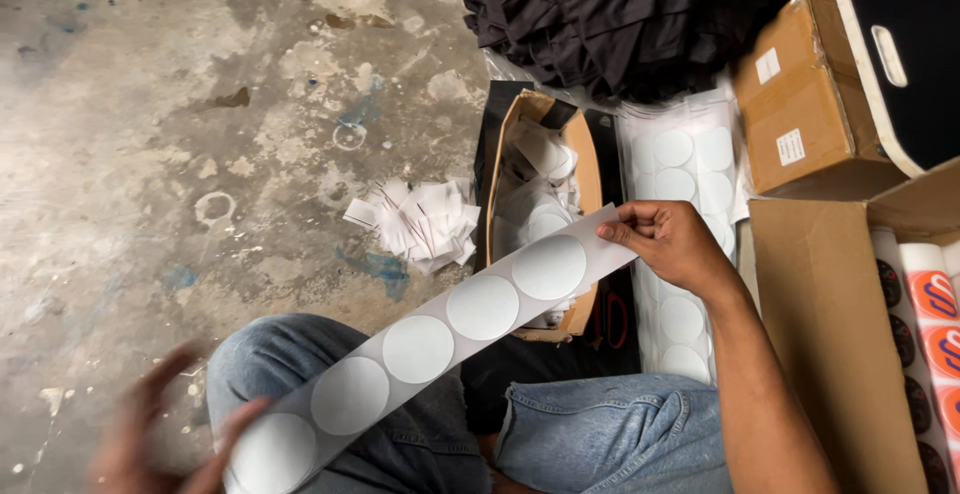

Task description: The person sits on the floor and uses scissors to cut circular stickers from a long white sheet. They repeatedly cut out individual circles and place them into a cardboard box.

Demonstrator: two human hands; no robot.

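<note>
A single head-worn camera looks steeply down, close over the seated person's knees (560, 434), taking in the concrete floor (150, 104) ahead and cardboard boxes (800, 104) at the right.

This looks like a small workshop or packing room, worked at floor level. The bare concrete floor (150, 104) is stained and flecked with paint, and a heap of paper scraps (420, 219) lies on it beside an open cardboard box (590, 154) full of peeled white backing. Around it sit more brown cartons (800, 104), stacks of round-sticker sheets (690, 154), rolls of printed orange labels (935, 304) in a big carton, and a pile of folded dark garments (620, 14), all pointing to labelling and packing goods by hand.
</note>
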